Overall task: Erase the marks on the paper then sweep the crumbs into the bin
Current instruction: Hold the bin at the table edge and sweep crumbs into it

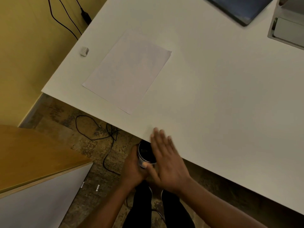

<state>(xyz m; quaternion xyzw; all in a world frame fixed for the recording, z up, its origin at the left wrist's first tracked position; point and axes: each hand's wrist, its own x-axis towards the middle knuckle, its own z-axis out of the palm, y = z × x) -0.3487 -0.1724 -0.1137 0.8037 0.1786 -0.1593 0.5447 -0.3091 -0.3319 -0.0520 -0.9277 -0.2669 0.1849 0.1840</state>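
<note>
A white sheet of paper (127,71) lies slanted on the white table (213,96), and I can make out no marks on it. A white eraser (84,51) rests near the table's left edge, beside the paper. My left hand (134,168) grips a small round bin (145,153) with a dark inside, held just below the table's front edge. My right hand (166,158) is flat with fingers spread, lying across the table edge right above the bin. Motion blurs it. No crumbs are visible.
A dark laptop (241,9) and a grey tray-like device (287,30) sit at the table's far right. Black cables (98,134) trail on the speckled floor under the table. A wooden panel (32,155) stands at the lower left. My legs are below the bin.
</note>
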